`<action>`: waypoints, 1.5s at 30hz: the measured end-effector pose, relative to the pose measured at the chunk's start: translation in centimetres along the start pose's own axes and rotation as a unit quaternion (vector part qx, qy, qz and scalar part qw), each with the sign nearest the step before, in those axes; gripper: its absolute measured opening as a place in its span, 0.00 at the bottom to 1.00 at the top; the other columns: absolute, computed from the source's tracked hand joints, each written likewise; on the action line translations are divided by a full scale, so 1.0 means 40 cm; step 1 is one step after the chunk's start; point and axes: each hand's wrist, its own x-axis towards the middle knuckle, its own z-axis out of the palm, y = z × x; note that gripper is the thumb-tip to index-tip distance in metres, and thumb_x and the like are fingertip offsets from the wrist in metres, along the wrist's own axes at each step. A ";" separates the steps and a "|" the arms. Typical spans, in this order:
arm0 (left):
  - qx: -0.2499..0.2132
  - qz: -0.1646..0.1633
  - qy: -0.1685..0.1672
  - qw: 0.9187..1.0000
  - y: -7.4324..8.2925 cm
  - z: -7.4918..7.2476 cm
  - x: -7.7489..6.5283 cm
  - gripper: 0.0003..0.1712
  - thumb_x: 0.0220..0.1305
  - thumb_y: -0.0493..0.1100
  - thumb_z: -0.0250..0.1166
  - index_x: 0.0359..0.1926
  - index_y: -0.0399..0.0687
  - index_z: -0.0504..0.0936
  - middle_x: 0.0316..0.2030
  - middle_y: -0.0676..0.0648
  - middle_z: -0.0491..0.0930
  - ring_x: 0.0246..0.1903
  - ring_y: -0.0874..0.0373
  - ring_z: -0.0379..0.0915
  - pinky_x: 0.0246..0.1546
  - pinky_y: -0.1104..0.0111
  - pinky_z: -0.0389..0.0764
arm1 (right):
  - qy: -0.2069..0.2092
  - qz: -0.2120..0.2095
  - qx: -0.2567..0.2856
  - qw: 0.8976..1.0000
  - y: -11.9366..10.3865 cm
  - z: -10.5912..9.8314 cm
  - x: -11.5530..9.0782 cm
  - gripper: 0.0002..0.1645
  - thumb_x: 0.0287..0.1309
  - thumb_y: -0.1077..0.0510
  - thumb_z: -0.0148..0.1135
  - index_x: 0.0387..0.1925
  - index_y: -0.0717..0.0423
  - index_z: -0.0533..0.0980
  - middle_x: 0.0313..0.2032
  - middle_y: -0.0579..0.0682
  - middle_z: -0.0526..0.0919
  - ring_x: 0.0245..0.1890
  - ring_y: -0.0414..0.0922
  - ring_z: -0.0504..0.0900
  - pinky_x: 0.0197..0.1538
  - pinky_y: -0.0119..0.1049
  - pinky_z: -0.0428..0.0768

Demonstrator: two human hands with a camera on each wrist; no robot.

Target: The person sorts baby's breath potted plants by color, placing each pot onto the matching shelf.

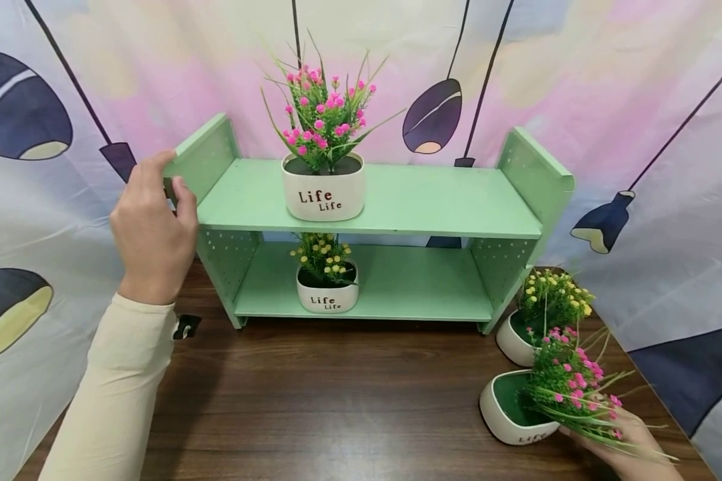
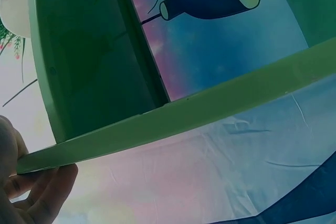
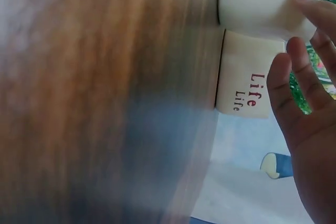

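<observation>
Long cream sleeve [image 1: 111, 387] — close-fitting, wrist-length

Pots [image 1: 325, 197]: four. Two with pink flowers [image 1: 331, 103], two with yellow flowers [image 1: 331, 254]. One shelf [image 1: 445, 194]: two boards [image 1: 421, 284], two side panels [image 1: 538, 180], two of the pots, one per board. One table [image 1: 337, 394]; other two pots at right. Hands: two, one left hand [image 1: 155, 234], one right hand [image 1: 638, 447].

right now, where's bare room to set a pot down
Upper shelf: right of its pink-flowered pot, up to the right panel. Lower shelf: right of its yellow-flowered pot. Table: between the left sleeve and the front pot. Crowded: the table's right side, with that pot, a rear pot and the right hand.
</observation>
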 end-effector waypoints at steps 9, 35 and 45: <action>-0.003 -0.002 -0.008 1.000 0.005 0.007 -0.003 0.21 0.81 0.41 0.53 0.65 0.35 0.78 0.52 0.27 0.82 0.42 0.27 0.79 0.40 0.33 0.77 | 0.103 0.060 -0.039 0.992 -0.044 0.039 0.017 0.38 0.52 0.72 0.77 0.62 0.42 0.82 0.58 0.17 0.75 0.57 0.13 0.70 0.48 0.12 0.73; -0.009 -0.007 0.028 1.000 -0.007 0.027 0.002 0.20 0.79 0.41 0.54 0.64 0.40 0.80 0.56 0.35 0.84 0.49 0.28 0.81 0.48 0.33 0.76 | 0.257 -0.070 -0.109 0.958 -0.295 0.003 0.227 0.42 0.41 0.82 0.77 0.61 0.56 0.84 0.57 0.28 0.83 0.61 0.24 0.78 0.59 0.16 0.72; -0.015 0.007 0.039 0.999 -0.026 0.026 -0.005 0.18 0.78 0.39 0.56 0.63 0.38 0.80 0.53 0.32 0.84 0.43 0.27 0.80 0.43 0.34 0.77 | 0.280 -0.064 -0.120 0.950 -0.418 -0.053 0.317 0.34 0.50 0.74 0.79 0.60 0.52 0.84 0.54 0.27 0.84 0.54 0.24 0.80 0.51 0.15 0.73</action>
